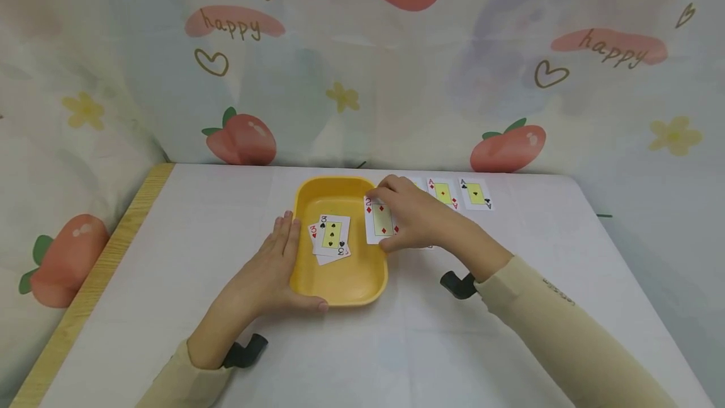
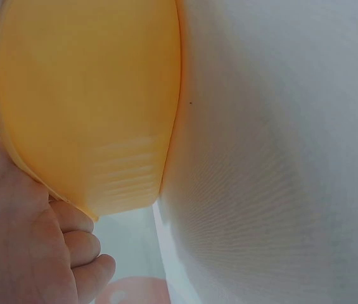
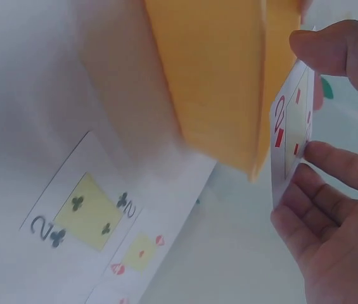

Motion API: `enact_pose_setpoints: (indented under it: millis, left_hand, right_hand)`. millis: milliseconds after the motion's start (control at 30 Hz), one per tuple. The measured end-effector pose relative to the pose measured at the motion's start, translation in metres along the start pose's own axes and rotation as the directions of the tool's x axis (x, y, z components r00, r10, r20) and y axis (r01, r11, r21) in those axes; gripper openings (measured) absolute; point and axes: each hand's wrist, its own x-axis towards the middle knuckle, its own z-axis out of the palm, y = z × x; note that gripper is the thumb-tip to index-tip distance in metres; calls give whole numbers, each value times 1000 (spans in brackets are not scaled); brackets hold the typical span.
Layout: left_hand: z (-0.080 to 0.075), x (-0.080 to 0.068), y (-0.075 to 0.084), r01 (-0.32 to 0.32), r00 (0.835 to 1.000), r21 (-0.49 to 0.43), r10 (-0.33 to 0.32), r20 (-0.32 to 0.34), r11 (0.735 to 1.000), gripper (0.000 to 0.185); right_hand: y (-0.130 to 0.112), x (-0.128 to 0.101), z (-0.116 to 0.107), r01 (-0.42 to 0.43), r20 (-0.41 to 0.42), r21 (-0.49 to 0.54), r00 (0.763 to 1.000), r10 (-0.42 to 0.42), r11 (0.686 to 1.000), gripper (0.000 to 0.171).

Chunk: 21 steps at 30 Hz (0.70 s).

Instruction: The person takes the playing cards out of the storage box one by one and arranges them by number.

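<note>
Yellow plastic tray [image 1: 340, 282] sits mid-table on a white cloth in the head view, the left hand [image 1: 272, 272] lying along its left wall with fingers straight and thumb against the near rim. The right hand [image 1: 416, 216] pinches a two of diamonds [image 1: 381, 219] over the tray's right edge. Inside the tray lie a three of spades [image 1: 332, 233] atop a red three [image 1: 313, 232]. Two aces [image 1: 460, 193], one diamonds, one clubs, lie face up beyond the right hand. The backdrop [image 1: 238, 27] reads "happy".

Left wrist view: only the tray's outer wall [image 2: 90, 95] and fingertips [image 2: 83, 253] pressed under its rim.

Right wrist view: thumb and fingers [image 3: 340, 164] grip the two of diamonds [image 3: 293, 126] beside the tray; a two of clubs [image 3: 83, 212] lies on the table, hidden from the head camera.
</note>
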Motion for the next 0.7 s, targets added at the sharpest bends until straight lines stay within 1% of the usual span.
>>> enact_pose_setpoints:
  millis: [233,467,700]
  left_hand:
    - [0,-2,1,-14,1000,3,14,-15,1000,151]
    - [0,-2,0,-15,1000,-2,15,-15,1000,151]
    - [1,-2,0,-21,1000,-2,21,-14,1000,151]
  right_hand:
    - [17,-14,-2,-47,-10,-6,999,47,999,81]
    - [34,-23,-1,-48,-12,-20,999,48,999,80]
    - [48,-31,2,-79,0,-29,997,79,996,78]
